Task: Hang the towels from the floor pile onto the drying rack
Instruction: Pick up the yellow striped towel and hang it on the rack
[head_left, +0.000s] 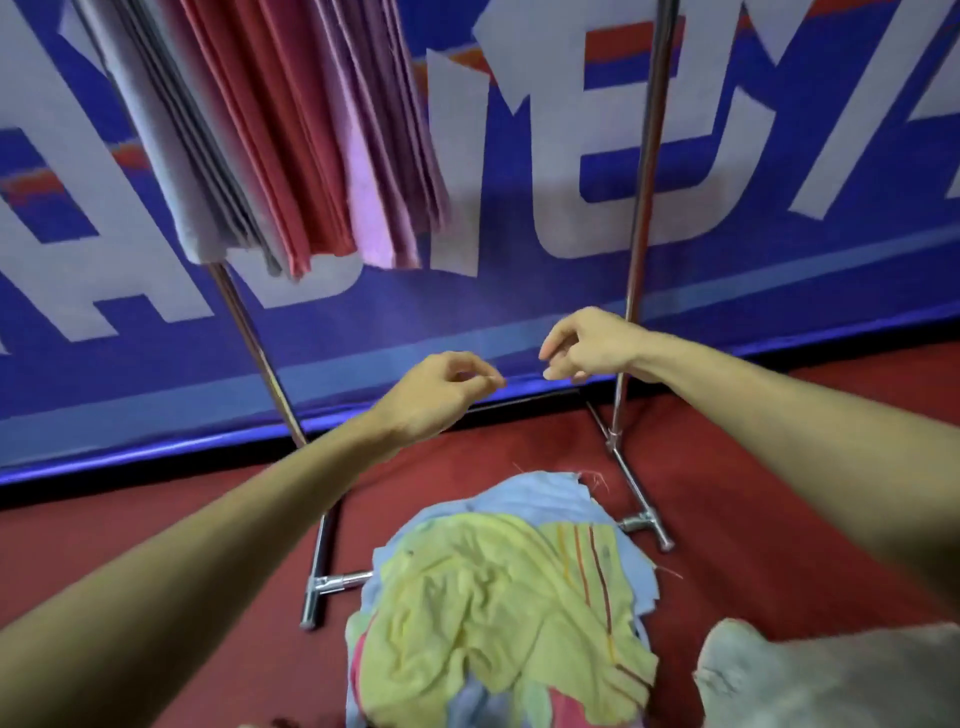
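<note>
Both hands, left hand (441, 389) and right hand (587, 345), hover empty (fingers loosely curled) above the towel pile (504, 597).

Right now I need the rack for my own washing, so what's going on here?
A person is partway through hanging laundry. Grey, red and pink towels already hang on the drying rack. A crumpled pile, yellow cloth on top of blue, lies on the red floor between the rack's feet. Both the left hand and the right hand are held out above the pile with fingers loosely curled, holding nothing. A grey cloth lies at the lower right.
</note>
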